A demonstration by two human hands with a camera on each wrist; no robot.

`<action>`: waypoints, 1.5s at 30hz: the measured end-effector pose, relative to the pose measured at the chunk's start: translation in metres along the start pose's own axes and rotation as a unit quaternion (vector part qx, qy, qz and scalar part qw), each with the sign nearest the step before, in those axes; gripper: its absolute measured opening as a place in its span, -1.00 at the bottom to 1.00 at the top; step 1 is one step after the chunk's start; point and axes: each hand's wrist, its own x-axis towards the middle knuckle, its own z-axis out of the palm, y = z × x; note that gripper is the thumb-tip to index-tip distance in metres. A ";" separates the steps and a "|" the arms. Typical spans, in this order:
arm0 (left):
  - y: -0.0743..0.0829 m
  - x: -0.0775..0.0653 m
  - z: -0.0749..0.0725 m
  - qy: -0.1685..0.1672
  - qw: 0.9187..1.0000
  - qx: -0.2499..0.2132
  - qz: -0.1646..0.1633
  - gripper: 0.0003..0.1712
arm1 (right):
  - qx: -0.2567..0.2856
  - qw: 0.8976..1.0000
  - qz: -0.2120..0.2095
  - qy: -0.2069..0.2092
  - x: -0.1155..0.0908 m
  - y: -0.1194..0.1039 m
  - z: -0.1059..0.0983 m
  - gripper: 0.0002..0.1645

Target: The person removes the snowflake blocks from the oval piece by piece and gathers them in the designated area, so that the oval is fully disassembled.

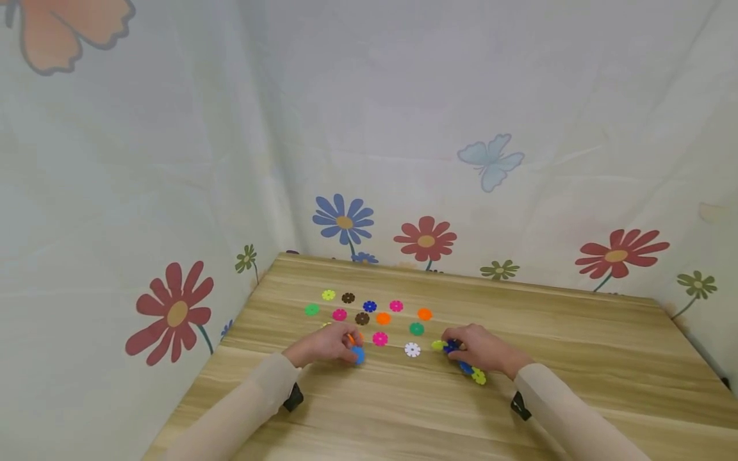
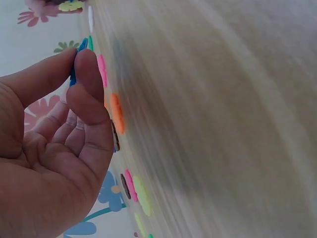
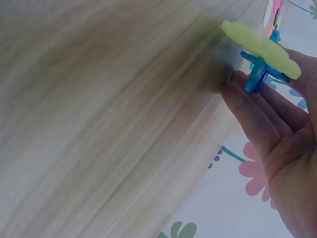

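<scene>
Between thumb and index finger, my left hand (image 1: pixel 331 344) pinches a light blue notched disc (image 1: pixel 359 355), seen edge-on in the left wrist view. An orange disc (image 2: pixel 117 113) lies on the table below that hand. My right hand (image 1: pixel 483 349) grips a joined cluster of notched discs, partly hidden by the fingers. Within the cluster, a yellow disc (image 3: pixel 261 47) stands crosswise to blue discs (image 3: pixel 255 74). A white disc (image 1: pixel 412 349) lies flat between the two hands.
Several loose flower-shaped discs lie flat beyond the hands, among them a pink disc (image 1: pixel 380 339), a green disc (image 1: pixel 417 329) and a brown disc (image 1: pixel 348 298). The wooden table (image 1: pixel 553 326) meets a flower-printed cloth wall (image 1: pixel 403 128) at its back and left edges.
</scene>
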 end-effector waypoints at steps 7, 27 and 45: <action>-0.004 0.001 0.006 -0.011 0.999 -0.030 -0.010 -0.75 | -0.002 1.000 0.008 -0.001 -0.001 0.004 0.001 -0.74; -0.003 0.009 0.017 0.018 0.999 0.050 0.008 -0.78 | 0.005 1.000 0.005 0.005 0.000 0.003 0.004 -0.75; 0.021 0.017 0.022 0.056 0.998 0.034 0.020 -0.91 | 0.021 1.000 0.003 0.000 0.000 -0.002 -0.001 -0.74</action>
